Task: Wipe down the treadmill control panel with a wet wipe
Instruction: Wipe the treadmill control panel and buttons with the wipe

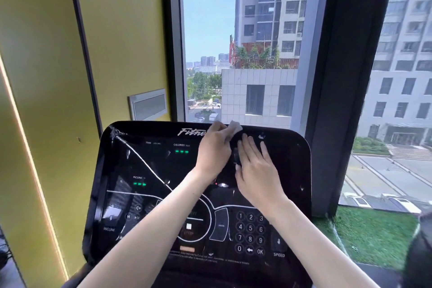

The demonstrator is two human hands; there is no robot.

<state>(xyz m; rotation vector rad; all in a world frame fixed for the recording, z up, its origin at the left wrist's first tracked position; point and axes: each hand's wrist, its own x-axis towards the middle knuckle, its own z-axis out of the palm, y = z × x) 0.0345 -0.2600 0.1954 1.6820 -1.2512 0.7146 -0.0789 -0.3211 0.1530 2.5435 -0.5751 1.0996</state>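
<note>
The black glossy treadmill control panel (292, 170) fills the lower middle of the view, with green readouts, a number keypad and INCLINE and SPEED labels. My left hand (214, 148) is up at the panel's top edge, by the white logo, pinching a small white wet wipe (235, 127) that sticks out above its fingers. My right hand (256, 168) lies flat on the upper right of the panel with fingers spread, close beside the left hand. A small dark shape shows between the two hands; I cannot tell what it is.
A yellow wall (121, 37) with a small white vent (148, 105) stands to the left. Straight behind the panel is a tall window (208, 30) with a dark frame post (343, 77). A strip of green artificial turf (374, 236) lies at the lower right.
</note>
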